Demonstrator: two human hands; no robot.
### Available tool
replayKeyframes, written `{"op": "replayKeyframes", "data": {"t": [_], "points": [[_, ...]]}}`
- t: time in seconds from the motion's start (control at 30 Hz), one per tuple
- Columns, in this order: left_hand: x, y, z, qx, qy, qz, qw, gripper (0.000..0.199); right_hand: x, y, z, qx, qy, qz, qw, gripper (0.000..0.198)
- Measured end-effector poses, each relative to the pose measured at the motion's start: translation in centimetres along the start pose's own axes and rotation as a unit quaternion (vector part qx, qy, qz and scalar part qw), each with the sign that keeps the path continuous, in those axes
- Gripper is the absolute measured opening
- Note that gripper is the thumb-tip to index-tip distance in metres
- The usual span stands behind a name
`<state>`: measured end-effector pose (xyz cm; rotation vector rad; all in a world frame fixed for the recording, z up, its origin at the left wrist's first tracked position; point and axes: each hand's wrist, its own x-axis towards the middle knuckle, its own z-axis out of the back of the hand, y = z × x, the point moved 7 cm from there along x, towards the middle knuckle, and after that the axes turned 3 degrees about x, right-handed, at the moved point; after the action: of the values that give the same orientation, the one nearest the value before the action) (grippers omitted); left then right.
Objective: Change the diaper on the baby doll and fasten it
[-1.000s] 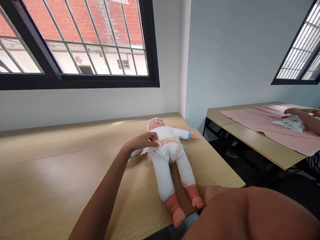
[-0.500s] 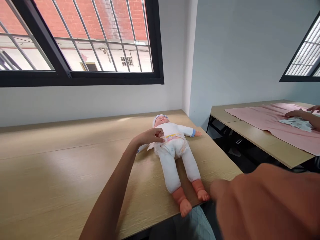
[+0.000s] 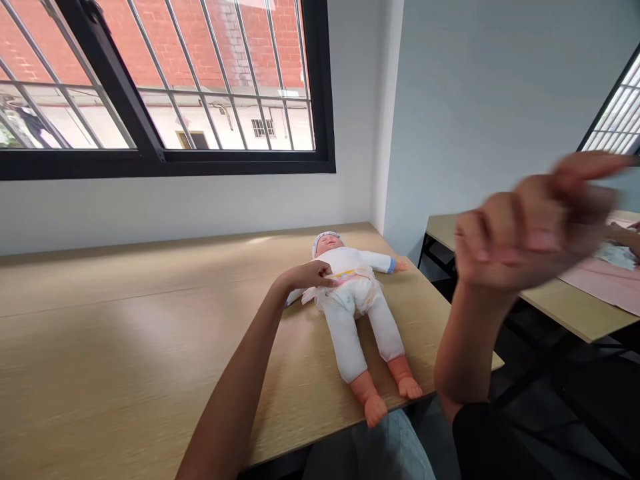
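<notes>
A baby doll (image 3: 345, 313) in white clothing and a printed cap lies on its back on the wooden table, feet at the near edge. Around its hips is a white disposable diaper (image 3: 363, 292) with a yellow and pink strip at the waist; its frilled sides stick out. My left hand (image 3: 311, 274) rests at the diaper's waist on the left, fingers bent and closed on its edge. My right hand (image 3: 525, 230) is raised to the right, away from the doll. Its fingers are curled with the index stretched to the right, blurred, and nothing shows in them.
The wooden table (image 3: 125, 340) runs along the wall under a barred window (image 3: 215, 163). To the right, across a gap, a second table (image 3: 565, 310) bears a pink cloth (image 3: 607, 283). Another person's hand (image 3: 627, 237) is over white printed fabric there.
My right hand has risen from low in front at the right to chest height or so, fingers now visible. My left hand stays at the diaper. The view has shifted slightly left.
</notes>
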<state>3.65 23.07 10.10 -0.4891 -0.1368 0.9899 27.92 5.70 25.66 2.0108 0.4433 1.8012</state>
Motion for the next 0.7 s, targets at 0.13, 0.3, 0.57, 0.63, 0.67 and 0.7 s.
{"op": "replayKeyframes", "data": {"t": [0.13, 0.3, 0.57, 0.63, 0.67, 0.7], "points": [[0.1, -0.1, 0.3, 0.012, -0.016, -0.022, 1.0, 0.029, 1.0, -8.0, -6.5, 0.102, 0.08, -0.146, 0.981, 0.028], [0.2, 0.0, -0.1, -0.096, 0.006, -0.046, 0.994, 0.034, -4.8, -20.4, -7.7, -0.074, 0.176, -0.209, 0.959, 0.027], [0.2, 1.0, -0.5, -0.181, 0.013, -0.036, 0.983, 0.038, -8.7, -26.1, -5.7, -0.067, 0.226, -0.298, 0.925, 0.039], [0.3, 1.1, -0.6, -0.187, 0.016, -0.036, 0.982, 0.038, -8.8, -25.9, -5.6, -0.067, 0.234, -0.3, 0.922, 0.041], [0.3, 1.1, -0.6, -0.186, 0.016, -0.034, 0.982, 0.038, -8.9, -25.8, -5.5, -0.072, 0.234, -0.301, 0.922, 0.041], [0.3, 1.2, -0.6, -0.184, 0.013, -0.03, 0.982, 0.038, -8.9, -25.8, -5.4, -0.077, 0.236, -0.3, 0.921, 0.041]]}}
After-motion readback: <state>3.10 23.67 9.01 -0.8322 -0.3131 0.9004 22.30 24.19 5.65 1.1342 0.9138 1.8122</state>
